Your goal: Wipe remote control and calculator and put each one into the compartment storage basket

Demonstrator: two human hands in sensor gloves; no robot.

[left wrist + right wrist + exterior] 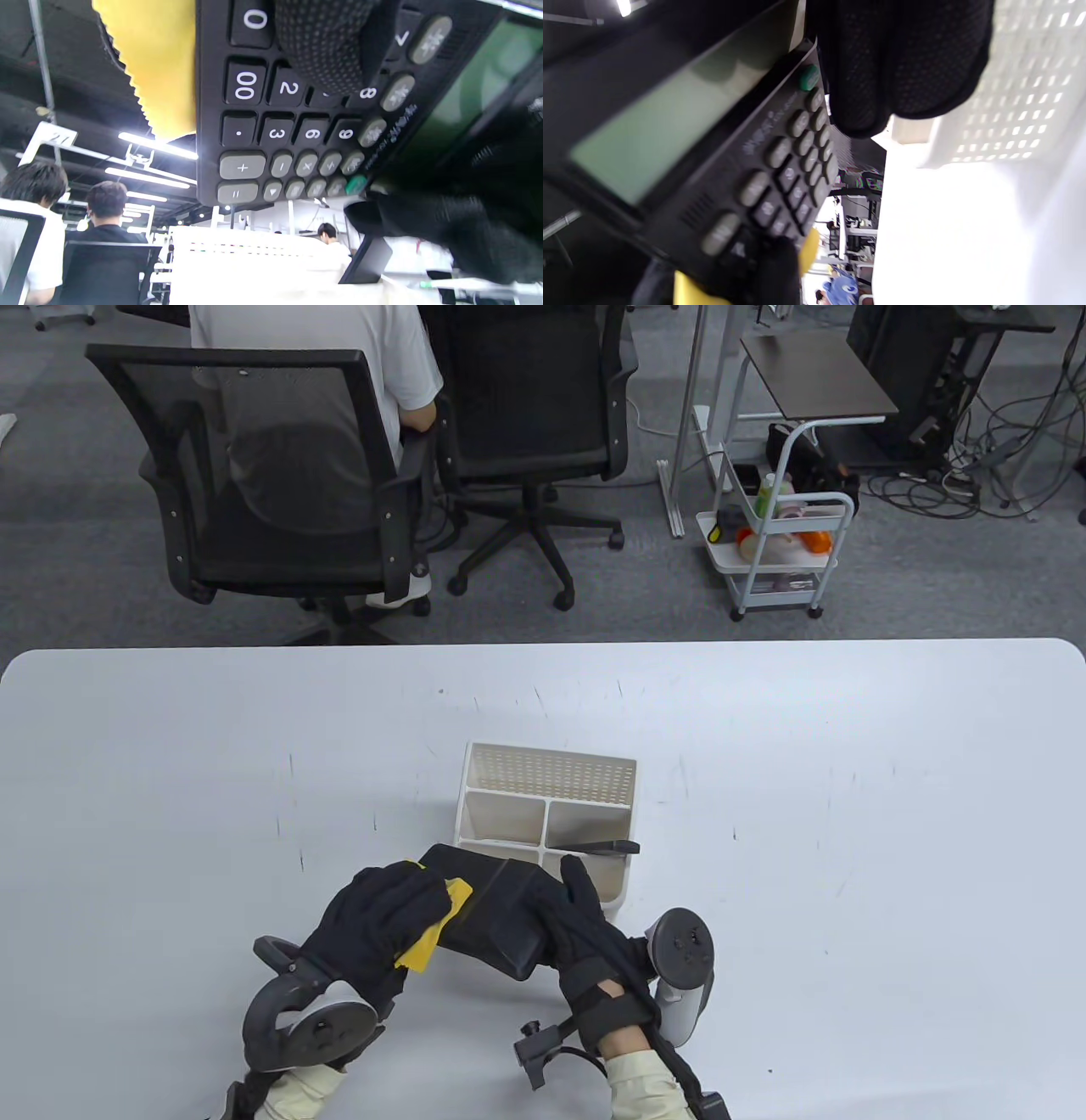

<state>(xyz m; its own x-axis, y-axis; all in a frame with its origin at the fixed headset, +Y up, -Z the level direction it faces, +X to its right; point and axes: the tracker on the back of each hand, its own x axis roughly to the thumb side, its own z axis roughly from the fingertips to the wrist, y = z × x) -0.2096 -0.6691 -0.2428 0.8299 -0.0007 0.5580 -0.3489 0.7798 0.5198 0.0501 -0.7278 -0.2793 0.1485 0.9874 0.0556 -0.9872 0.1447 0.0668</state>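
Observation:
Both hands hold the black calculator point(488, 912) just above the table, in front of the white compartment basket point(547, 776), with its back turned up. My left hand point(386, 920) presses a yellow cloth point(433, 937) onto the calculator's left end. One of its fingers point(322, 46) lies on the keys point(275, 127) underneath, beside the cloth point(157, 63). My right hand point(577, 925) grips the display end, fingers point(903, 59) curled over the edge of the calculator point(712, 140). The black remote control point(598, 847) lies in the basket's right front compartment, one end sticking out over the rim.
The basket's perforated wall point(1009, 93) stands close to my right fingers. Beyond the table's far edge are two office chairs point(280, 475), a seated person point(339, 356) and a white cart point(780, 551).

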